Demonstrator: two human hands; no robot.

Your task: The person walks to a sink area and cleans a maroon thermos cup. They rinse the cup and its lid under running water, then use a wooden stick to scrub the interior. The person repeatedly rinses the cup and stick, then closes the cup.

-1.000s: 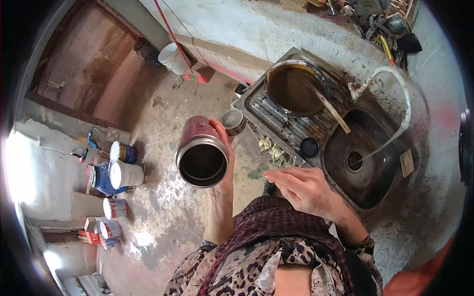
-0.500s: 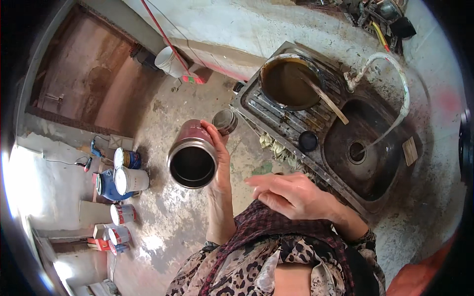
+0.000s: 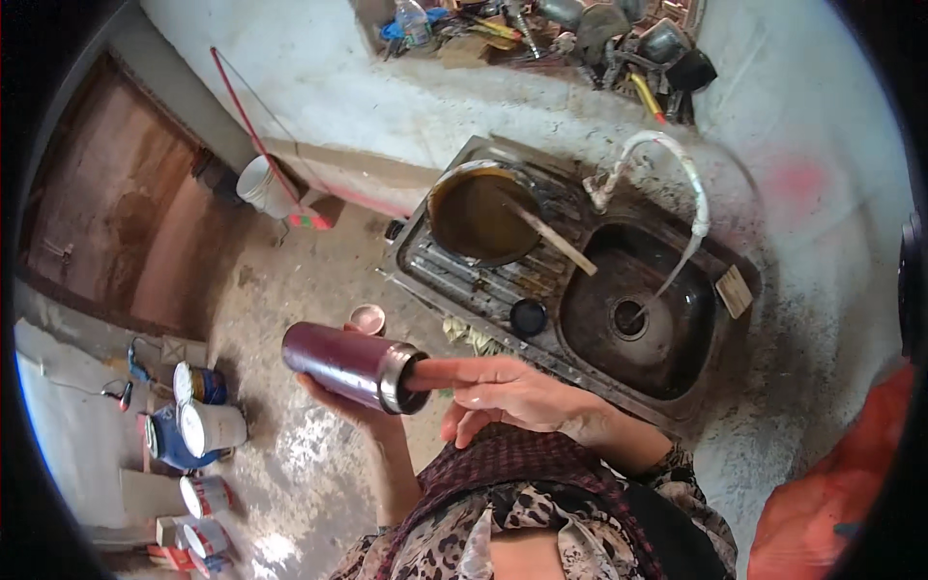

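From my place in this room, I cannot read with certainty any word, number or sign. Taking the middle of the view as the centre of a clock, at about eight o'clock stand a white-and-red bucket [image 3: 206, 495] and, just below it, a second white-and-red bucket [image 3: 206, 538]; their coloured sides look like printed labels, but too small to read. Between eight and nine, a blue-and-yellow tin [image 3: 210, 386] has coloured bands, equally unreadable.
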